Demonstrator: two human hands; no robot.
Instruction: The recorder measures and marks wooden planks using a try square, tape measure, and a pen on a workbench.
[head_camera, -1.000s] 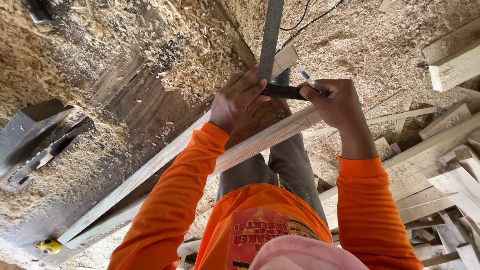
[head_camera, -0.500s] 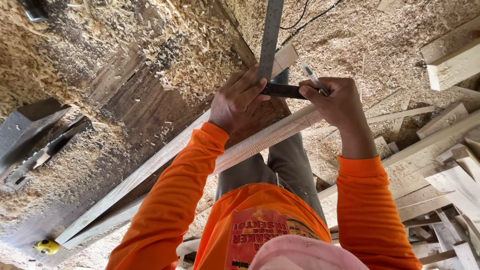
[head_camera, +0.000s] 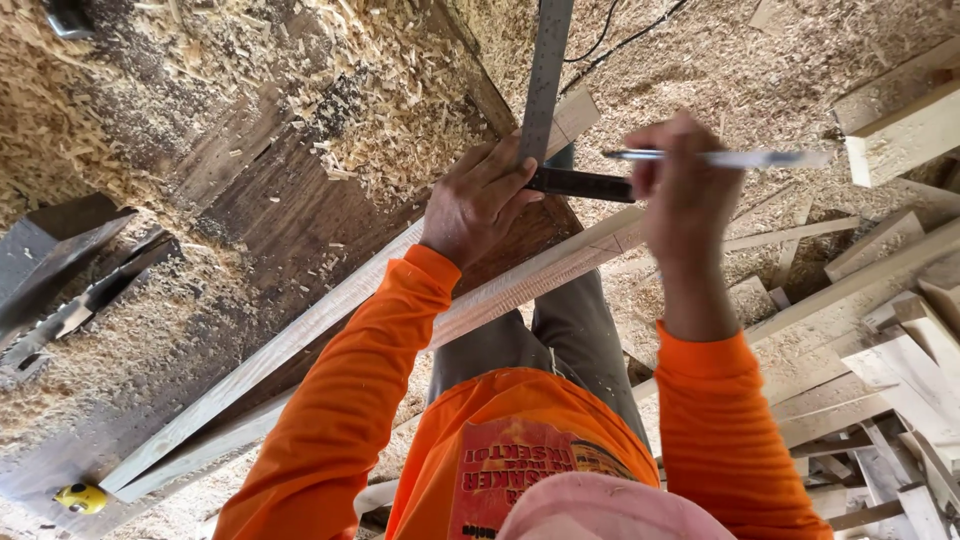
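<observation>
Looking down from the head camera, the view takes in both of the person's arms in orange sleeves reaching out over a dark, worn bench (head_camera: 250, 200) strewn with wood shavings. The left hand (head_camera: 478, 200) lies flat with its fingers spread, pressing down on a metal square (head_camera: 545, 90) where the long steel blade meets the dark stock; the blade runs away from the person toward the top of the frame. The square sits across a long pale wooden strip (head_camera: 330, 310) that runs diagonally over the bench, from lower left to upper right, passing under both hands. The right hand (head_camera: 682, 195) is closed around a slim, light-coloured pen (head_camera: 720, 158), held roughly level, its tip pointing toward the square and just beside the stock. Near the left edge a grey metal tool (head_camera: 60, 290) rests on the bench, and a small yellow object (head_camera: 80, 497) lies at the lower left corner. To the right, loose timber offcuts (head_camera: 890, 300) are piled on the sawdust-covered floor.
</observation>
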